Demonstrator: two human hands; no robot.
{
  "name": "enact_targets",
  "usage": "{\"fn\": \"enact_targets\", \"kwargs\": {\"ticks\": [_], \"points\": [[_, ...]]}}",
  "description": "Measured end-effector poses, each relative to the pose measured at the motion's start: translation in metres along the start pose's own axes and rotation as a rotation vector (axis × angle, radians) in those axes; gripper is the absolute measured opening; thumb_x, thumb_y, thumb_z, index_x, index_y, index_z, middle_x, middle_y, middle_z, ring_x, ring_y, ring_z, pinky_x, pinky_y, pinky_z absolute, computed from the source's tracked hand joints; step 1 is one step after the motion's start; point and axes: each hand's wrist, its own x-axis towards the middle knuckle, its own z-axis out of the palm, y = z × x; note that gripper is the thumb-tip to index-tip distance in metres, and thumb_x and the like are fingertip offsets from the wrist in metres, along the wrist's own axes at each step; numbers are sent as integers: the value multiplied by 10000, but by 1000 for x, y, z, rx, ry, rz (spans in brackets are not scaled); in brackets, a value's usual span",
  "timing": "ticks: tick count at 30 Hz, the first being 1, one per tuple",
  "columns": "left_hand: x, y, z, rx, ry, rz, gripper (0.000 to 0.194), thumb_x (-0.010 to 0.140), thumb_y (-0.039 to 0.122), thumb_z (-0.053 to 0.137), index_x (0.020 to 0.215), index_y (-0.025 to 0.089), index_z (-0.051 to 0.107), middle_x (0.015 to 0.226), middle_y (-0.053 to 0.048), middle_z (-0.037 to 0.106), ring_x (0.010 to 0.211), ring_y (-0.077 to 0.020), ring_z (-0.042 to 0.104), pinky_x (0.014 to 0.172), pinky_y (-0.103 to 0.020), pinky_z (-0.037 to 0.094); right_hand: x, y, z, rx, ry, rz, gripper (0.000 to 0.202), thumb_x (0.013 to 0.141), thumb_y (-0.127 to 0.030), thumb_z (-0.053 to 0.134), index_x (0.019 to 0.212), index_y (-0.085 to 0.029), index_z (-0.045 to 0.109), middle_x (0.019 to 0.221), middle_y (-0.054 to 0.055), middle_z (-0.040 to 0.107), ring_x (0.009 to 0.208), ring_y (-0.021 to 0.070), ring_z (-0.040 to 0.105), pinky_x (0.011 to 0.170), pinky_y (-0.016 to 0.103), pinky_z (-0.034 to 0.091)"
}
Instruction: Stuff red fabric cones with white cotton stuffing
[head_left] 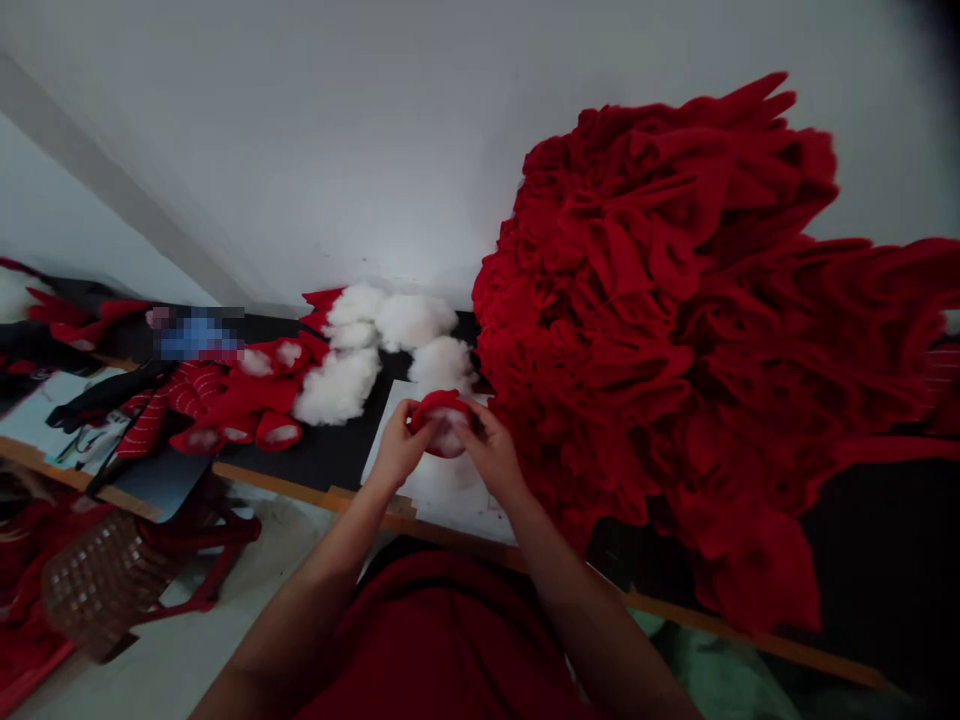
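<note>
Between my two hands is a red fabric piece [436, 404] whose opening faces me, with white stuffing [448, 437] showing inside it. My left hand [402, 442] grips its left edge, thumb at the rim. On the opposite edge my right hand [490, 446] is closed, its thumb at the stuffing. Below the piece lies a white sheet [472, 505] on the dark table. Just beyond my hands sit tufts of white fibre fill [442, 362], and a larger tuft [341, 385] rests to the left.
A tall heap of red fabric pieces [637, 300] fills the right side of the table. Stuffed red pieces [259, 400] lie at the left, near striped red fabric [196, 388]. A woven-seat chair [112, 575] stands below left. The wooden table edge [300, 487] runs in front of me.
</note>
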Motion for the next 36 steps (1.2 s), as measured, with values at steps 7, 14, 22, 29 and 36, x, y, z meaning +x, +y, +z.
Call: {"fn": "enact_targets", "kwargs": {"ticks": [7,14,22,29,36], "points": [[-2,-7,5,248,117,124,87,596,101,490,607,175,447,547,57,409,542,-92,365,529,-216,290,3,5,13,-192,232,47,123,621,-176,514,733,-186,566,731,0,594,719,162,546,714,297,452],[4,-15,-4,-33,170,8,102,600,129,484,682,173,440,596,61,392,557,-82,368,530,-198,319,-1,-1,0,-28,-141,57,435,638,-237,592,1067,-206,528,1105,62,529,959,183,529,736,287,478],[1,-11,3,-23,50,57,177,563,68,466,713,163,465,638,49,434,585,-78,391,543,-187,337,3,8,1,-286,119,-48,302,599,-99,456,857,-194,581,838,30,582,822,193,534,795,354,443],[0,-2,1,-112,-71,8,312,629,184,580,926,165,490,835,-3,543,734,-116,514,653,-229,432,4,5,-2,-309,78,-124,358,596,-97,466,920,-199,576,920,40,575,906,197,524,856,364,423],[1,-1,4,81,49,133,234,615,116,505,843,164,529,734,14,532,667,-119,477,626,-236,397,0,-11,2,33,-162,33,339,675,-250,544,1010,-205,572,1042,40,591,947,171,558,779,282,472]]}}
